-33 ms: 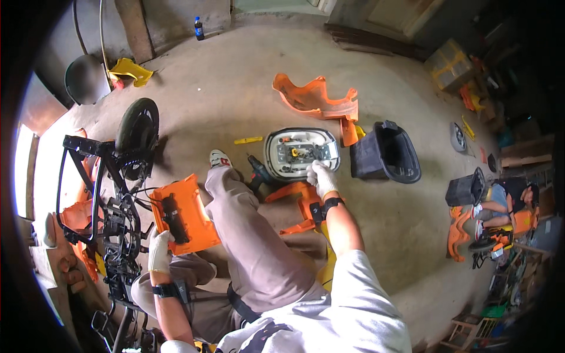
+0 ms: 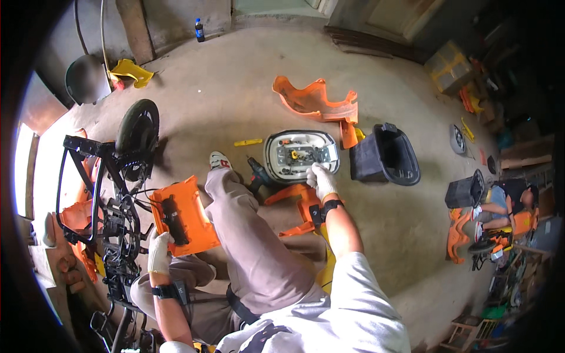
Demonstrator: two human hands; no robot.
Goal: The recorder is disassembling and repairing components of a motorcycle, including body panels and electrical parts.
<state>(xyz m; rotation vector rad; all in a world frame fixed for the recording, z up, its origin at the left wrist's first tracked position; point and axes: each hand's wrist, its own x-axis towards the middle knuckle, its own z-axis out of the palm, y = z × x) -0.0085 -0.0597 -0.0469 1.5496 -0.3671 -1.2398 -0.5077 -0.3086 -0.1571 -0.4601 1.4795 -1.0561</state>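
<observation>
My left hand [image 2: 159,252], in a white work glove, is closed on the lower left edge of an orange plastic panel [image 2: 201,229]. A black elongated part [image 2: 174,220] is on that panel, with thin cables near it. My gloved right hand [image 2: 321,181] is closed at the near right rim of a white, dark-rimmed oval tray [image 2: 276,166]. What its curled fingers hold, if anything, is hidden. Small metal and dark parts [image 2: 306,154] lie inside the tray. Beside the tray's left end rests a cordless drill [image 2: 257,173].
A black vehicle frame [image 2: 94,176] with a wheel [image 2: 138,132] stands on my left. Orange body panels [image 2: 318,103] and a black bin [image 2: 385,156] lie beyond and right of the tray. A yellow strip [image 2: 248,142] is on the floor. Another person [image 2: 512,203] sits far right.
</observation>
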